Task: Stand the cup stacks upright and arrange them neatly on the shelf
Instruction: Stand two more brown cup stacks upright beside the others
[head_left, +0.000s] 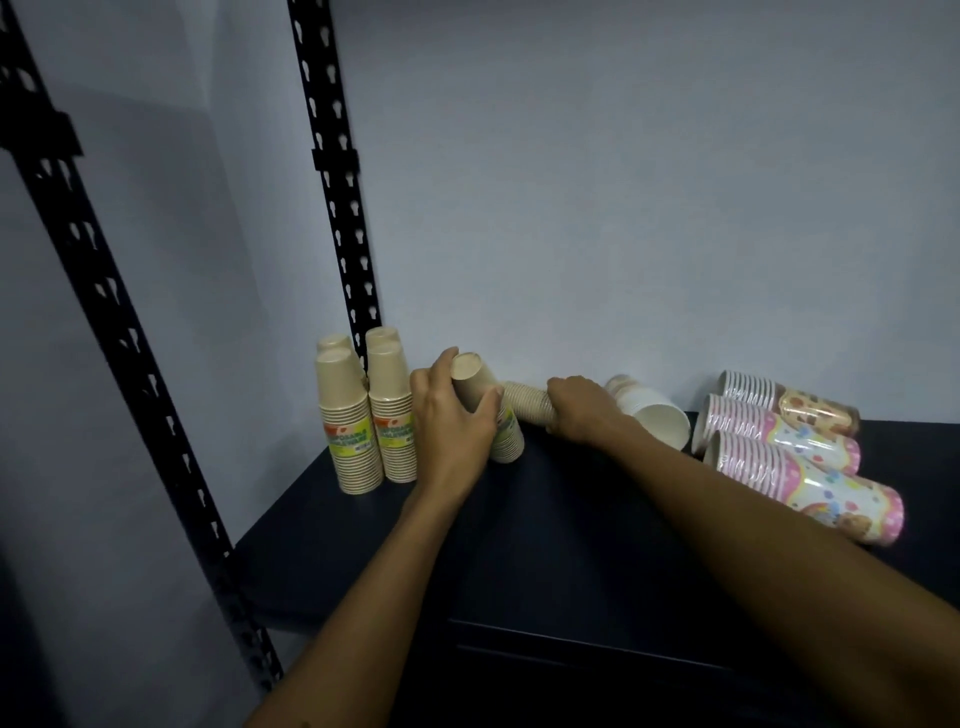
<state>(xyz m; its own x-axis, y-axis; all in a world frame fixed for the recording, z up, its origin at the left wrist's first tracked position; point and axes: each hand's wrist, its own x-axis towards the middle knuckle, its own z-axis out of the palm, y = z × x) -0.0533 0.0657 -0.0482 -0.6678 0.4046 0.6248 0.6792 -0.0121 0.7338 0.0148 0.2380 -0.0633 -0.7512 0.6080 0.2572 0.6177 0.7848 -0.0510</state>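
Observation:
Several tan cup stacks (353, 415) stand upright at the back left of the dark shelf (545, 545). My left hand (452, 415) grips another tan stack (472, 384), nearly upright and leaning a little left, its base on the shelf. My right hand (582, 410) grips a tan stack lying on its side (524, 400) along the back wall. A white cup stack (654, 410) lies on its side just right of that hand. Three pink patterned stacks (795, 452) lie on their sides at the right.
Black perforated uprights (337, 208) frame the shelf's left side, with a grey wall behind. The shelf's front edge (571, 629) runs below my forearms.

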